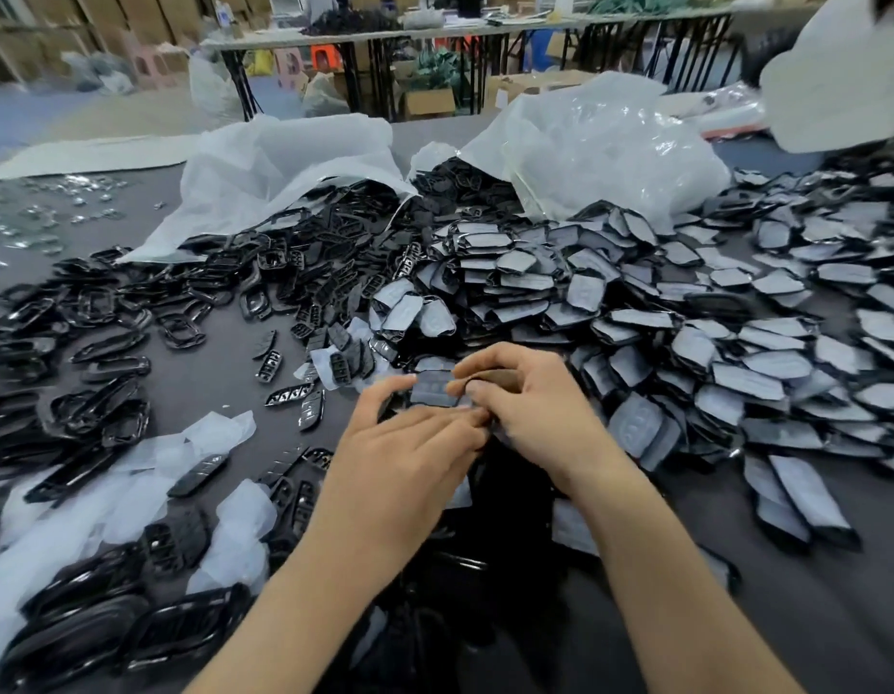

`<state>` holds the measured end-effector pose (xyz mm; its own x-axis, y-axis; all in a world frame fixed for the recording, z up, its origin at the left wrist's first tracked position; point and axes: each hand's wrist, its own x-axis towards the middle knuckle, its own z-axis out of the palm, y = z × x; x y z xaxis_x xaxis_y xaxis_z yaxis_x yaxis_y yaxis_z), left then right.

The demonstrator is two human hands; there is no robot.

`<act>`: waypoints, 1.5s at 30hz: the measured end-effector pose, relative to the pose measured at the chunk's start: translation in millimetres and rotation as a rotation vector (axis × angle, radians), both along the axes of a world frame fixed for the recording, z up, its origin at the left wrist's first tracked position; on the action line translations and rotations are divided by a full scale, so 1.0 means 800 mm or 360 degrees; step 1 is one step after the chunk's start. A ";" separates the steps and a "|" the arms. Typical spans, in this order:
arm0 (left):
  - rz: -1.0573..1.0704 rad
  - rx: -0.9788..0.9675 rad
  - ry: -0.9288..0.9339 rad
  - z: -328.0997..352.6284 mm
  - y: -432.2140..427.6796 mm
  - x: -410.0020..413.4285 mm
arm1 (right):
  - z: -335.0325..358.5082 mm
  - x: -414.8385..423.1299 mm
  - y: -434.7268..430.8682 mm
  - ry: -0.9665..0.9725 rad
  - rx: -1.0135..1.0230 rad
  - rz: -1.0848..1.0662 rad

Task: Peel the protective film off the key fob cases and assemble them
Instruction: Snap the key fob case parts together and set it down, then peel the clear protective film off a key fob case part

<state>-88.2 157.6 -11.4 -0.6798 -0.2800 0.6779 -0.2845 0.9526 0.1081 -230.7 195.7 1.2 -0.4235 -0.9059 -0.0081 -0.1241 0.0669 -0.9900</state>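
Between both hands, at the centre of the head view, sits a small film-covered key fob case (pixel 433 388). My left hand (pixel 405 443) holds its left and lower edge with thumb and fingers. My right hand (pixel 525 398) grips the right side, thumb and forefinger pinching at its edge. A large heap of film-covered cases (pixel 660 338) spreads to the right. Bare black frames and button inserts (pixel 134 313) lie scattered to the left. Peeled film pieces (pixel 149 473) lie at the lower left.
Two open white plastic sacks (pixel 295 167) (pixel 600 142) spill parts at the back of the grey table (pixel 810 593). Small clear pieces (pixel 44 212) lie far left. Assembled black cases (pixel 109 623) pile at the near left. Another person's white sleeve (pixel 845 77) is at top right.
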 end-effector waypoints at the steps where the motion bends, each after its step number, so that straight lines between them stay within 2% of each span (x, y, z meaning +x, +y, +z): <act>1: -0.0002 -0.0026 -0.0076 -0.001 0.002 -0.002 | -0.002 -0.005 0.001 0.0070 0.0066 0.0031; 4: -0.0011 -0.0072 -0.0202 0.002 0.007 -0.001 | -0.004 -0.014 0.005 -0.0017 0.0054 0.0119; 10: 0.0028 -0.0430 -0.0061 0.027 0.008 0.009 | 0.014 -0.017 0.004 -0.0639 -0.0100 0.0266; 13: 0.0074 -0.0632 -0.0077 0.038 0.009 -0.002 | 0.025 -0.024 0.005 -0.0629 -0.0081 0.0232; 15: 0.0062 -0.0729 -0.0071 0.045 0.007 -0.019 | 0.039 -0.041 0.008 -0.0386 -0.0107 0.0171; 18: 0.0051 -0.0816 0.0002 0.062 0.006 -0.062 | 0.062 -0.084 0.015 0.0221 -0.0163 0.0027; 20: 0.0040 -0.0836 0.0016 0.072 0.009 -0.098 | 0.076 -0.116 0.022 0.0518 -0.0168 -0.0076; 23: 0.0010 -0.0758 -0.0077 0.078 0.021 -0.155 | 0.084 -0.172 0.039 0.0779 -0.0119 -0.0214; 26: 0.0070 -0.0580 -0.0218 0.070 0.048 -0.213 | 0.078 -0.228 0.062 0.1090 0.0074 -0.0276; 33: 0.0169 -0.0375 -0.0670 0.033 0.095 -0.298 | 0.035 -0.305 0.096 0.1695 0.0520 -0.0103; 40: 0.0221 -0.0201 -0.0737 0.023 0.112 -0.312 | 0.014 -0.319 0.101 0.1964 0.0620 0.0031; 45: 0.0133 -0.0062 -0.0908 0.037 0.111 -0.307 | 0.028 -0.323 0.105 0.1974 0.0485 -0.0178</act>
<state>-333.9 246.3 18.5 -0.9174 -0.3305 0.2215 -0.3619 0.9245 -0.1194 -489.0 279.9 23.9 -0.3696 -0.8963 0.2451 -0.9273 0.3388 -0.1591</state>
